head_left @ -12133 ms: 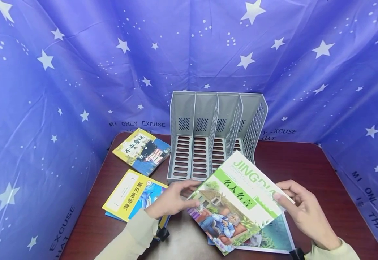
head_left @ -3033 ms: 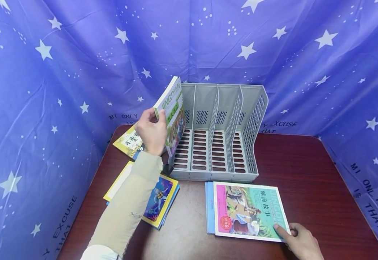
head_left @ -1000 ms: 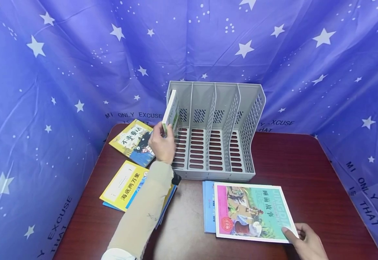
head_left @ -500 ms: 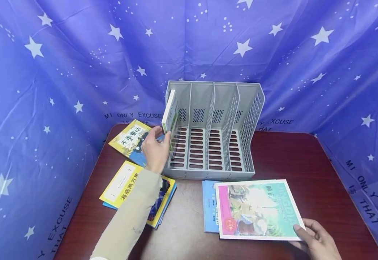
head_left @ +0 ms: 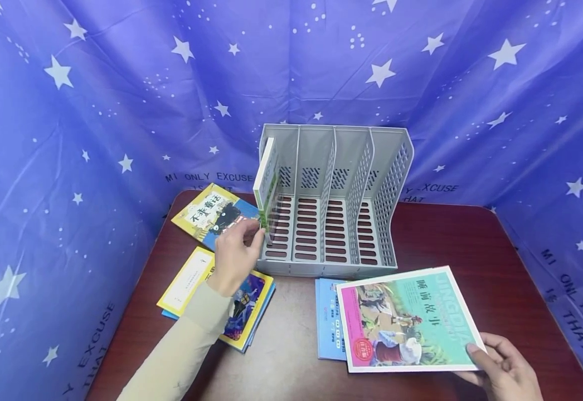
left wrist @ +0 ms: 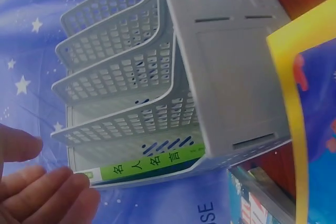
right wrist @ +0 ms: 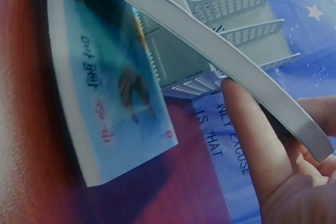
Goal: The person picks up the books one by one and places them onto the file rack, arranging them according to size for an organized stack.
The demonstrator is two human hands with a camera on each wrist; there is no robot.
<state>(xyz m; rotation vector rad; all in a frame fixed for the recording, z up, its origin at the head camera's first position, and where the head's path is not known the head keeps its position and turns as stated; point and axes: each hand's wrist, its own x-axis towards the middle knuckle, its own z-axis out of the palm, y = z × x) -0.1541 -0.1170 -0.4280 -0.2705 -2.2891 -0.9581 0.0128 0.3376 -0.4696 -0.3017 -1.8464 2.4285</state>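
A grey slotted file rack (head_left: 331,269) stands at the back of the table. In its leftmost compartment a green-and-white book (head_left: 263,178) stands upright, its green spine (left wrist: 152,164) facing out. My left hand (head_left: 235,256) is beside that spine; in the left wrist view its loosely bent fingers are around nothing. At the front right, my right hand (head_left: 506,365) pinches the right edge of a teal-and-pink picture book (head_left: 407,328) between thumb and fingers. That book is tilted up over a light blue book (head_left: 329,326), as the right wrist view shows.
Left of the rack lies a yellow-and-blue book (head_left: 216,214). Nearer, a small stack topped by a yellow book (head_left: 186,284) lies partly under my left forearm. The other rack compartments hold nothing visible. Starry blue curtains (head_left: 291,67) hang close around the table (head_left: 291,345).
My left hand carried the green-and-white book from the front into the leftmost compartment, let go and drew back. My right hand took the picture book's edge and raised it, sliding it right.
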